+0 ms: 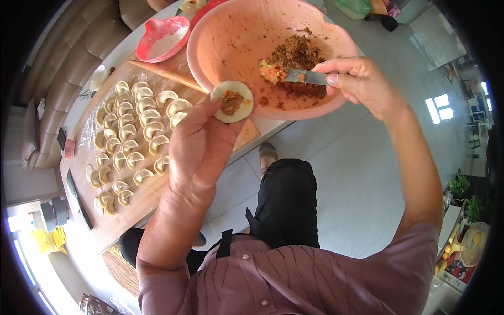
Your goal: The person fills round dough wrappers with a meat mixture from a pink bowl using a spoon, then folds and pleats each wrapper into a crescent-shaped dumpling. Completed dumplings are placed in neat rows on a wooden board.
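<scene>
A round dough wrapper [245, 93] with a dab of filling in its middle lies on the fingers of my left hand [201, 145], the thumb at its edge. Just right of it, my right hand [356, 80] grips a flat metal spreader [305, 76] with a lump of filling [272, 71] on its end. The spreader is over a large pink plastic basin [220, 43], where more brown minced filling [297, 51] lies. Many folded dumplings [127, 133] sit in rows on the wooden board [134, 212] to the left, some partly hidden by my left hand.
A wooden rolling pin [169, 76] lies beside the basin. Behind it stands a red-pink bowl [162, 41] with white flour. A dark flat strip [78, 199] lies at the board's left edge. A brown sofa [90, 35] borders the table.
</scene>
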`<state>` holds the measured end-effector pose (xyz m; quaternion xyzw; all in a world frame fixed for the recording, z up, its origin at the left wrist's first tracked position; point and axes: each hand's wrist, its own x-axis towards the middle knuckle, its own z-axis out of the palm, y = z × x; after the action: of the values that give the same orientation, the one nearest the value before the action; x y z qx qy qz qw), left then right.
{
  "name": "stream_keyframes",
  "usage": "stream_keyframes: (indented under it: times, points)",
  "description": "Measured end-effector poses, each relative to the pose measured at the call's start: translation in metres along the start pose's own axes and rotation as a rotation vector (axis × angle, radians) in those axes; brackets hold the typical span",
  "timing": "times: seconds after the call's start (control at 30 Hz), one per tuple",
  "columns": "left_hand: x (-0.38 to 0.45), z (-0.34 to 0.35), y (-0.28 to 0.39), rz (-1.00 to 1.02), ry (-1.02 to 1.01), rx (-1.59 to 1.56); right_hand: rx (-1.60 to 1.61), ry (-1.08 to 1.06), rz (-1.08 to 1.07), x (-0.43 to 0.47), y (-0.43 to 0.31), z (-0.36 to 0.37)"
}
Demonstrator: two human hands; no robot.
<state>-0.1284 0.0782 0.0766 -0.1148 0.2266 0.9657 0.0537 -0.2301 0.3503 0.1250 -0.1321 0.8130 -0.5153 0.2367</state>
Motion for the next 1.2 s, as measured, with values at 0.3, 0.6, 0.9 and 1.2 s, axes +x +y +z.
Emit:
stream_keyframes:
  times: [0.3, 0.6, 0.9, 1.2]
  points:
    - [0.03, 0.017, -0.021, -0.036, -0.137, -0.074, -0.813, 0.431, -0.731, -0.023, 0.008, 0.048]
    - [0.03, 0.019, -0.025, -0.035, -0.105, -0.048, -0.516, 0.441, -0.755, -0.031, 0.014, 0.048]
    - [0.024, 0.026, -0.03, 0.011, -0.086, 0.106, -0.566, 0.438, -0.76, -0.038, 0.011, 0.046]
    - [0.017, 0.036, -0.031, -0.019, -0.119, 0.267, -0.907, 0.441, -0.831, -0.04, 0.008, 0.037]
